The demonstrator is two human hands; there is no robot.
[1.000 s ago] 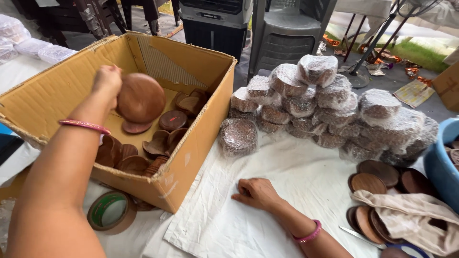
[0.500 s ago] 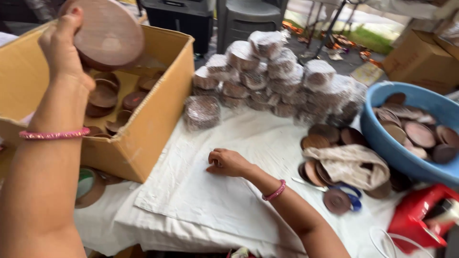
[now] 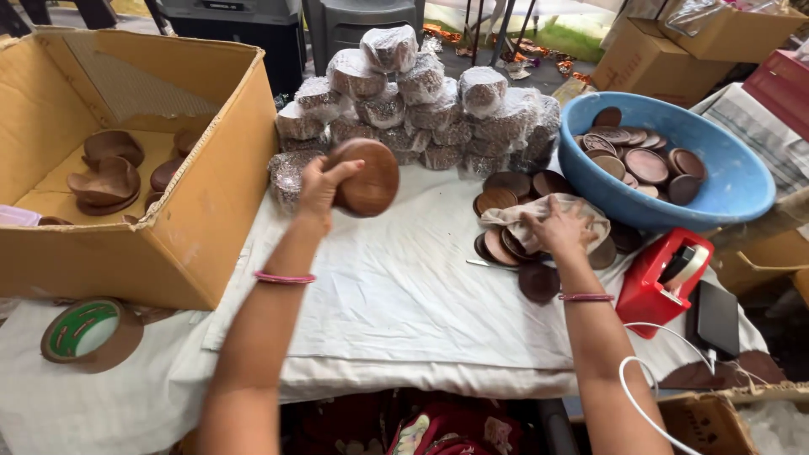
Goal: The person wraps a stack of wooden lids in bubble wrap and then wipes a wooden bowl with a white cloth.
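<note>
Fingers of my left hand (image 3: 322, 184) clamp a round wooden bowl (image 3: 367, 176), held above the white cloth (image 3: 396, 286). My right hand (image 3: 558, 227) presses flat, fingers spread, on a beige rag (image 3: 516, 216) over the wooden lids (image 3: 499, 200).

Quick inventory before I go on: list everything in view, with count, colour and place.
Cardboard box: one, tan, left; brown wooden bowls inside.
Wrapped bundles: a pile, clear film, centre back.
Basin: one, blue, right, holding brown discs.
Loose discs: several, brown, beside basin.
Cloth rag: one, beige, on discs.
Tape dispenser: one, red, right.
Tape roll: one, brown, front left.
Left hand: holds wooden bowl.
Right hand: on rag.
</note>
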